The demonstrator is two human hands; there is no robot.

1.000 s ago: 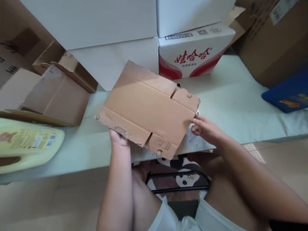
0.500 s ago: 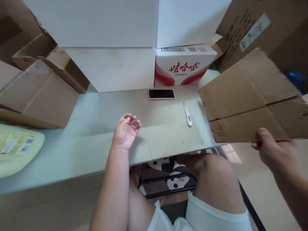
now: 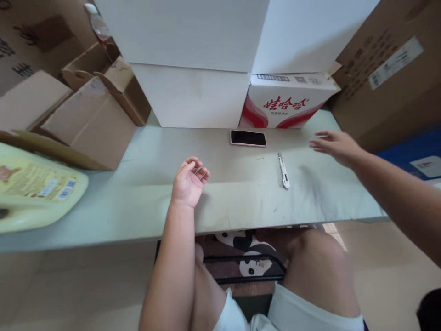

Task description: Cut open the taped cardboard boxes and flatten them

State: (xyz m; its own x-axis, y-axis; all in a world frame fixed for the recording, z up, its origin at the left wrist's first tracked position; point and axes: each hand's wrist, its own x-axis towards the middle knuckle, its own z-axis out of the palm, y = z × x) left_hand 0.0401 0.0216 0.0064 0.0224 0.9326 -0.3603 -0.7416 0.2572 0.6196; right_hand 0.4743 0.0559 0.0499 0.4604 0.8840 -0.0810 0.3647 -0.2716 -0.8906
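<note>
My left hand [image 3: 189, 181] rests on the pale table [image 3: 138, 184], palm up, fingers loosely curled and apart, holding nothing. Over the table's right side my right hand [image 3: 333, 145] hovers with fingers stretched out flat, empty, near the white and red printed carton [image 3: 285, 103]. Between the hands lie a white utility knife [image 3: 283, 171] and a black phone [image 3: 248, 138], face up. The flattened brown cardboard sheet is out of view.
Stacked white boxes [image 3: 193, 59] stand at the back. Open brown cartons [image 3: 89, 115] sit at the left, a big brown carton [image 3: 386, 69] at the right. A yellow jug [image 3: 34, 193] lies at the left edge. A blue object [image 3: 413, 151] shows at far right.
The cardboard sheet, held in both hands a second ago, went right in my right hand and is gone from view. My left hand let go and rests; my right hand has returned empty.
</note>
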